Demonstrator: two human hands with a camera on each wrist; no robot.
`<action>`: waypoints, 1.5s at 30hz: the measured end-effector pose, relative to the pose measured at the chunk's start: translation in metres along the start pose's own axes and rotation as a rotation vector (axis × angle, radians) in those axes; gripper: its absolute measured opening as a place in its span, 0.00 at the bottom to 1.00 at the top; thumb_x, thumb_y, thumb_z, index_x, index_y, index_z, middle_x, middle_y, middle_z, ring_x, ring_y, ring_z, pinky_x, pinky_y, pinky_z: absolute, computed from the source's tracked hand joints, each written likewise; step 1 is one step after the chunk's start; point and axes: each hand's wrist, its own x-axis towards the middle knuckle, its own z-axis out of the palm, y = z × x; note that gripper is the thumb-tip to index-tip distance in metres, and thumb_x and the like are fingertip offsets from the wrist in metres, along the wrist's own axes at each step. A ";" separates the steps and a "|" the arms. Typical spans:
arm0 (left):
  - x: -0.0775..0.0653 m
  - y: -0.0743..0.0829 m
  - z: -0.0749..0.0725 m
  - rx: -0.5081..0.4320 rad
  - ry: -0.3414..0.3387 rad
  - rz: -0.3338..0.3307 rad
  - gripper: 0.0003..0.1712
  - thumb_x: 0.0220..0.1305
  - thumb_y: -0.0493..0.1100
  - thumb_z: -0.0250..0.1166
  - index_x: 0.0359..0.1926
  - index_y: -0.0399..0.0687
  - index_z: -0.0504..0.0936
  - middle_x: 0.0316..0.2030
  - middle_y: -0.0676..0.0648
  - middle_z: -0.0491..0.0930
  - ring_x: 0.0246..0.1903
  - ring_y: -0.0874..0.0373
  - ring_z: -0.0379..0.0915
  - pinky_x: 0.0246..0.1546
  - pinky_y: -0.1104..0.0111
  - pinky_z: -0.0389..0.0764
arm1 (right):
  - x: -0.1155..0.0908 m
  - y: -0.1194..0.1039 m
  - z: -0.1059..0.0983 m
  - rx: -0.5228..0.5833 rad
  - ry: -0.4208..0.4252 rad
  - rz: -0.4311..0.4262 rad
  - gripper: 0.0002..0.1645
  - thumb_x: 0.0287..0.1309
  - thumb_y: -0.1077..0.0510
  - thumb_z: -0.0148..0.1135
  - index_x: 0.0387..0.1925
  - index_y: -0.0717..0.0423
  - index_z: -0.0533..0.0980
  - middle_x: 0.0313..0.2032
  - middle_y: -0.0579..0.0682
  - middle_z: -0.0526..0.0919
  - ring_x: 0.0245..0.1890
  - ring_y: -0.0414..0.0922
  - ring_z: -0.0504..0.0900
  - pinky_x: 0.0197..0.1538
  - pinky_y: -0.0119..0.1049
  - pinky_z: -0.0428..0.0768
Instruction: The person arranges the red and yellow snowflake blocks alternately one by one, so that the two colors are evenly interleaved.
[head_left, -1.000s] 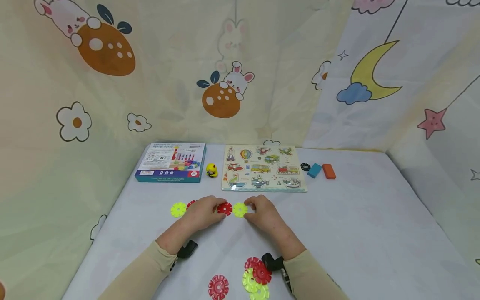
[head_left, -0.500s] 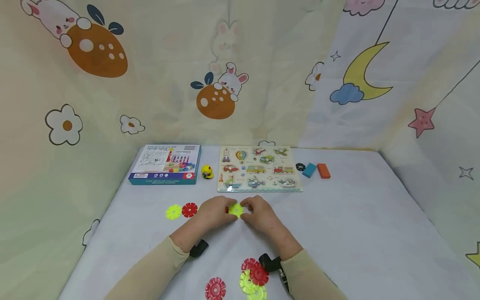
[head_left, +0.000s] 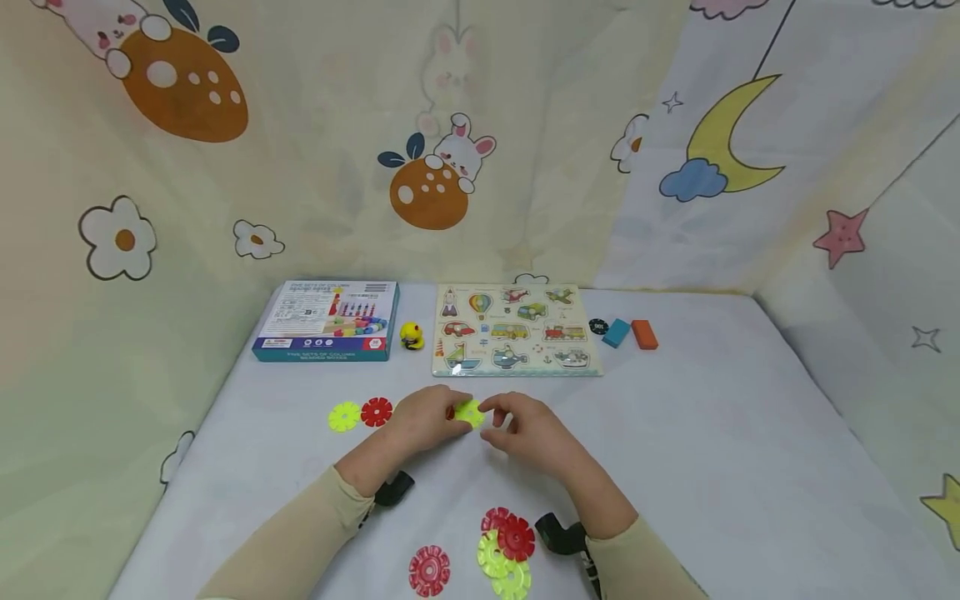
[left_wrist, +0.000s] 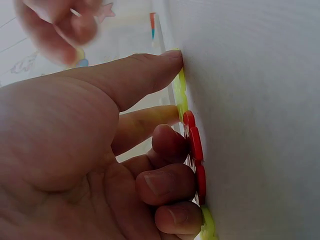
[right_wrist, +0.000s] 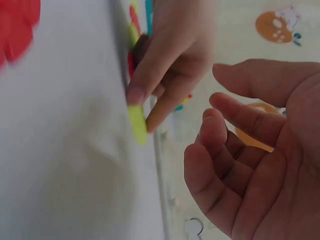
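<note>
In the head view my left hand (head_left: 427, 419) pinches a yellow-green flower-edged plastic disc (head_left: 470, 414) between thumb and index finger, flat on the table. A red disc (left_wrist: 196, 144) adjoins it under my other fingers, mostly hidden from the head camera. Left of that hand lie a red notched disc (head_left: 377, 412) and a yellow-green one (head_left: 344, 417), forming a row. My right hand (head_left: 528, 429) hovers just right of the pinched disc, thumb and fingers apart, holding nothing; the right wrist view (right_wrist: 260, 145) shows its loosely bent fingers away from the tabletop.
Nearer me lie a single red disc (head_left: 430, 571) and a pile of red and yellow-green discs (head_left: 516, 537). Along the back stand a boxed set (head_left: 326, 321), a yellow duck (head_left: 412, 336), a picture puzzle board (head_left: 517, 331), a black chip (head_left: 598, 327), a blue block (head_left: 617, 333) and an orange block (head_left: 644, 334).
The yellow-green disc came left against the red one, and my left hand shifted right to pinch it. My right hand followed it left, then let go and drew slightly away.
</note>
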 end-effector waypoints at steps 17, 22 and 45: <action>-0.002 0.001 -0.001 -0.030 -0.007 -0.020 0.32 0.53 0.56 0.70 0.59 0.55 0.77 0.39 0.55 0.77 0.39 0.59 0.68 0.38 0.66 0.72 | -0.061 -0.031 0.078 -0.242 -0.552 -0.269 0.24 0.46 0.37 0.69 0.48 0.29 0.76 0.40 0.30 0.71 0.37 0.28 0.69 0.33 0.24 0.73; -0.002 0.000 0.001 -0.033 -0.010 -0.021 0.32 0.53 0.57 0.69 0.59 0.56 0.77 0.38 0.56 0.77 0.38 0.60 0.68 0.37 0.66 0.72 | -0.061 -0.029 0.095 -0.350 -0.513 -0.329 0.25 0.47 0.36 0.67 0.49 0.32 0.77 0.39 0.34 0.68 0.36 0.28 0.66 0.34 0.21 0.72; -0.002 0.000 0.001 -0.031 0.000 -0.013 0.31 0.54 0.56 0.69 0.59 0.56 0.77 0.34 0.57 0.75 0.36 0.59 0.68 0.34 0.67 0.71 | -0.055 -0.026 0.065 -0.097 -0.350 -0.113 0.09 0.49 0.52 0.71 0.28 0.40 0.76 0.21 0.34 0.73 0.23 0.33 0.71 0.29 0.27 0.72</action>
